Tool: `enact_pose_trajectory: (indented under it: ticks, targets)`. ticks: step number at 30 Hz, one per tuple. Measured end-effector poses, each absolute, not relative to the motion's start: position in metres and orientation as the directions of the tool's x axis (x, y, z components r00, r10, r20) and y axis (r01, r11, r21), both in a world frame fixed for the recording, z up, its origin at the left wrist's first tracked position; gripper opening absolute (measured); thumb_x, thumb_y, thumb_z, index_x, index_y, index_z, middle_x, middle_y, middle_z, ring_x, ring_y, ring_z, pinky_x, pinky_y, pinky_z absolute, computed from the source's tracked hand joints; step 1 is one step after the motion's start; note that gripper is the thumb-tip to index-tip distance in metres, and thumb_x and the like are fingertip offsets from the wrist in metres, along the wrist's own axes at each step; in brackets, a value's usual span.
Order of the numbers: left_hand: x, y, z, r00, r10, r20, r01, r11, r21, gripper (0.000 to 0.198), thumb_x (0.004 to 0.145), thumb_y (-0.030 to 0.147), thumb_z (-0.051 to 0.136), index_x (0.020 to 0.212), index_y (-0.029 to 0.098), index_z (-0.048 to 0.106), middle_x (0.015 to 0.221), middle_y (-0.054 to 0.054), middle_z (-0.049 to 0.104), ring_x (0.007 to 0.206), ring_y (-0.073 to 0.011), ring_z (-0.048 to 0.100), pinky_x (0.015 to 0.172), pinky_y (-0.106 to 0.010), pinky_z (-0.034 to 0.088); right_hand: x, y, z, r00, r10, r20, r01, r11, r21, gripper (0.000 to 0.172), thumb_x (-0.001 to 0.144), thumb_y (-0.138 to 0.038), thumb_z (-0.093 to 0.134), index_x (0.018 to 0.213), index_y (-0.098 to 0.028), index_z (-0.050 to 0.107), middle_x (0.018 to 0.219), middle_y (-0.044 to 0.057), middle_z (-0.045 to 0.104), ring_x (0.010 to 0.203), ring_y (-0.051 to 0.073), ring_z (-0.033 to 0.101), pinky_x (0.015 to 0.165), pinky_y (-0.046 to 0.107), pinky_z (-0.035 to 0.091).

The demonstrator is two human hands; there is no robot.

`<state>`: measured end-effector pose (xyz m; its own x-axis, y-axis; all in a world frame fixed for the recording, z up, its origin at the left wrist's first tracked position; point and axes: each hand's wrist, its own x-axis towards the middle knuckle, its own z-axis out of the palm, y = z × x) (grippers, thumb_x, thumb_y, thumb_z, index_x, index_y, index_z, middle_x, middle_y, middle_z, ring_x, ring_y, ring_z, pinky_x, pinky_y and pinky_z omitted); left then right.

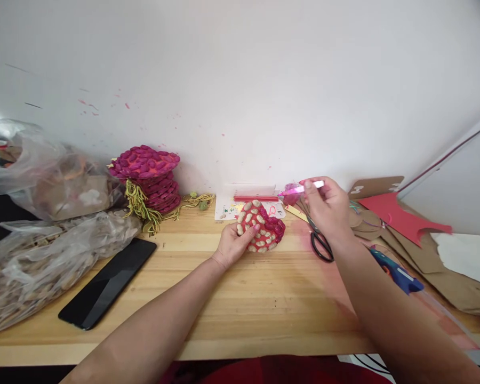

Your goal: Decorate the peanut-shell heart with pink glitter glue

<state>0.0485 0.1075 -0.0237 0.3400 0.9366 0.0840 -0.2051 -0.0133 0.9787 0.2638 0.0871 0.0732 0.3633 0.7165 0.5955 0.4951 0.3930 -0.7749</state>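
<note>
Left hand: the left hand grips the near left edge of a red, rounded piece studded with pale peanut-like lumps, thumb across its face.
Studded piece: held up above the table's middle; lumps along its far right edge are magenta.
Right hand: the right hand, to the far right of the piece, pinches a slim white pen-like tool with a pink tip, the tip pointing left, apart from the piece.
White card: behind the piece lies a white card with coloured stars and a red outline; any lettering there is too small to read.
Right side: black-handled scissors, a blue object with a white label, a red paper cut-out and brown cardboard sheets.
Left side: a black smartphone, a clear plastic bag of brownish pieces and, farther off, a magenta lumpy structure beside yellow-green yarn.
</note>
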Motion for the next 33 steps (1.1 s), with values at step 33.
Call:
enact_pose_trajectory:
  ticks: [33]
  targets:
    - [0.048, 0.096, -0.024, 0.342, 0.892, 0.295, 0.021, -0.321, 0.947, 0.032, 0.088, 0.047, 0.068, 0.089, 0.016, 0.076, 0.087, -0.006, 0.079, 0.077, -0.0194, 0.07, 0.074, -0.028, 0.056, 0.224, 0.044, 0.04, 0.112, 0.61, 0.784, 0.692, 0.519, -0.502, 0.013, 0.099, -0.032, 0.059, 0.107, -0.027, 0.067, 0.094, 0.004, 0.076, 0.086, 0.021, 0.073, 0.08, 0.036, 0.058]
